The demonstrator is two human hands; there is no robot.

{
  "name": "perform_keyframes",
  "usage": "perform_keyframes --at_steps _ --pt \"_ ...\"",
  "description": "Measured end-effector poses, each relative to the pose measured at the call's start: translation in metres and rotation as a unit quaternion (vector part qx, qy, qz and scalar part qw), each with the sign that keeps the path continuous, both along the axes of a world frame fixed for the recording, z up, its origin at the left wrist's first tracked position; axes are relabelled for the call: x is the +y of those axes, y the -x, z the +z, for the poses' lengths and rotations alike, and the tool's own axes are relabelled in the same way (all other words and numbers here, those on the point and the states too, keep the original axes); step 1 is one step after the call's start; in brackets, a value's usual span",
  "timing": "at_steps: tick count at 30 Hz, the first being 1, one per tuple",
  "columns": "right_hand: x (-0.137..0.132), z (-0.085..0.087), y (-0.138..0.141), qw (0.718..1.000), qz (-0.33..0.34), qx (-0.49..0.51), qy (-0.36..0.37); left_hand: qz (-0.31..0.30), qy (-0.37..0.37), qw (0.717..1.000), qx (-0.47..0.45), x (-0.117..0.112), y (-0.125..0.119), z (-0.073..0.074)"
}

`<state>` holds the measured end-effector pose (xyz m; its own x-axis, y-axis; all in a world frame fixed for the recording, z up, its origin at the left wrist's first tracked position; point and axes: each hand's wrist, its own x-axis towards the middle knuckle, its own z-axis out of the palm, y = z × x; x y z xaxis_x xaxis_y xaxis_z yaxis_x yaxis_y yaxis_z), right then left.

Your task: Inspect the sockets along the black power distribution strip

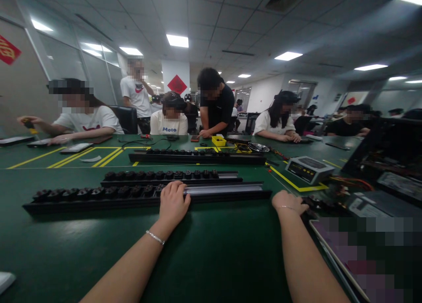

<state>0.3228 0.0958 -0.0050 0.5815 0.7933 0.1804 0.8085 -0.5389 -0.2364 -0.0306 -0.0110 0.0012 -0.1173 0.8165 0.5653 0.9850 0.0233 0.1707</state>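
My left hand (173, 202) lies over the nearest long black rail (224, 197), its fingers curled over the far side and their tips hidden. To its left, a row of small dark round parts (99, 192) fills the rail. On its right the rail's pale channel shows without parts. My right hand (288, 202) is off the rail's right end, fingers bent down beside a cluster of small dark parts (318, 202). What those fingers hold, if anything, is hidden. Just behind stands a second rail (227, 180) with a similar row of parts.
A third black rail (198, 158) lies farther back. At right are a grey power supply unit (310, 169), cables (356, 182) and a metal box (369, 206). A flat tablet-like object (332, 250) lies beside my right forearm. Several people sit or stand across the green table (231, 250).
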Motion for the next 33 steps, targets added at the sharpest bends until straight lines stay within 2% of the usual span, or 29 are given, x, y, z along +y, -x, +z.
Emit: perform_keyframes --at_steps 4,6,9,11,14,17,24,28,33 --pt "0.001 -0.001 0.002 0.998 -0.022 -0.033 -0.047 0.090 -0.036 0.995 0.006 0.003 0.006 -0.007" --pt "-0.002 0.003 0.009 0.993 0.004 -0.062 -0.099 0.104 -0.020 0.994 0.007 0.005 0.009 -0.012" --pt "-0.006 0.011 0.031 0.971 0.144 -0.087 -0.170 0.105 -0.004 0.994 0.005 0.007 0.010 -0.016" --pt "-0.008 0.013 0.052 0.952 0.231 -0.070 -0.187 0.115 -0.002 0.993 -0.002 0.008 0.009 -0.015" --pt "-0.011 0.007 0.082 0.940 0.292 -0.042 -0.171 0.126 -0.006 0.992 -0.009 0.006 0.008 -0.014" --pt "-0.012 -0.003 0.098 0.932 0.343 -0.019 -0.120 0.117 -0.003 0.993 0.001 0.006 0.009 -0.014" --pt "-0.012 -0.005 0.085 0.891 0.447 -0.043 -0.062 0.118 -0.002 0.993 -0.002 0.009 0.011 -0.016" --pt "-0.012 -0.006 0.085 0.891 0.445 -0.062 -0.055 0.138 -0.026 0.990 -0.016 0.013 0.012 -0.019" --pt "-0.010 -0.011 0.090 0.898 0.432 -0.066 -0.054 0.145 -0.012 0.989 -0.019 0.013 0.016 -0.018"
